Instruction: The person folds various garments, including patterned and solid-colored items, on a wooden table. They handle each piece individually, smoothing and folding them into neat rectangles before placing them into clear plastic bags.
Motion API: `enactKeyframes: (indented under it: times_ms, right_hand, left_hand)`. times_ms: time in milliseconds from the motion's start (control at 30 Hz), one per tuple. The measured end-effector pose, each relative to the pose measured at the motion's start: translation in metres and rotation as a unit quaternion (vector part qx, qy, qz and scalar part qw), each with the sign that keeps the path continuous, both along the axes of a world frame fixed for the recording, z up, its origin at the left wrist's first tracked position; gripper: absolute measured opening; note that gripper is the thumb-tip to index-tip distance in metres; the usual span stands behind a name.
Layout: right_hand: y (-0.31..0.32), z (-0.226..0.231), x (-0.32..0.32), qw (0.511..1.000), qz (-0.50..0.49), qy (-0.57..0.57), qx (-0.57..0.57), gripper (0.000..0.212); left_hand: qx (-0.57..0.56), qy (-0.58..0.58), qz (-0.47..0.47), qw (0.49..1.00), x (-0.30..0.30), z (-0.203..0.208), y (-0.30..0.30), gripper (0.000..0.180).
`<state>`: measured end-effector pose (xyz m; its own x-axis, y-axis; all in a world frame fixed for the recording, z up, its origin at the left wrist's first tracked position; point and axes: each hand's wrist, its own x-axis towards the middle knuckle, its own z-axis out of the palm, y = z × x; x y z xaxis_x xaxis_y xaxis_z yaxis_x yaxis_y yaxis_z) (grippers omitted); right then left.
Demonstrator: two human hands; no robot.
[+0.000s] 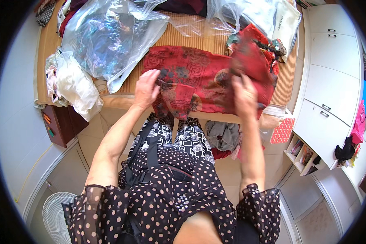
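Observation:
A red patterned garment (pixel 203 77), with dark flowers and a maze-like print, lies spread across the front of the mat-covered bed. At its left edge my left hand (pixel 147 89) has its fingers bent in and closed on the fabric. My right hand (pixel 245 97), smeared by motion, grips the garment's right part. Above that hand a blurred flap of the same red cloth stands raised. The exact finger positions of the right hand are hard to make out.
Clear plastic bags (pixel 105 44) with clothes lie at the back left, and another plastic bag (pixel 252 16) at the back right. White cloth (pixel 75 87) hangs over the left edge. Grey cloth (pixel 223 134) sits below the front edge. White cabinets (pixel 331 77) stand right; a fan (pixel 59 215) lower left.

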<state>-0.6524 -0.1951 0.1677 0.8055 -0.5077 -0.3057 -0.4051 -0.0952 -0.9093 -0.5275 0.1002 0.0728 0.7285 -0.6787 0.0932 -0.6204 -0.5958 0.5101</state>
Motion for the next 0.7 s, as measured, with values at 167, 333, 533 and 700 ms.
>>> enactKeyframes:
  times_ms: [167,333,533,700]
  right_hand:
    - [0.075,-0.096,0.032,0.978,0.035,0.004,0.207,0.035]
    - [0.129,-0.088,0.035,0.992,0.037,0.009,0.122,0.039]
    - [0.133,-0.086,0.015,0.995,0.076,-0.043,-0.045,0.036]
    - [-0.012,-0.102,-0.080,0.916,-0.205,0.035,-0.342,0.023]
  left_hand:
    - [0.101,0.044,-0.194,0.975,-0.012,-0.021,-0.002,0.033]
    - [0.068,0.031,-0.239,0.968,-0.027,-0.008,0.045,0.021]
    - [0.050,0.150,-0.078,0.984,-0.045,-0.003,0.085,0.028]
    - [0.012,0.178,0.001,0.984,-0.039,-0.008,0.069,0.028]
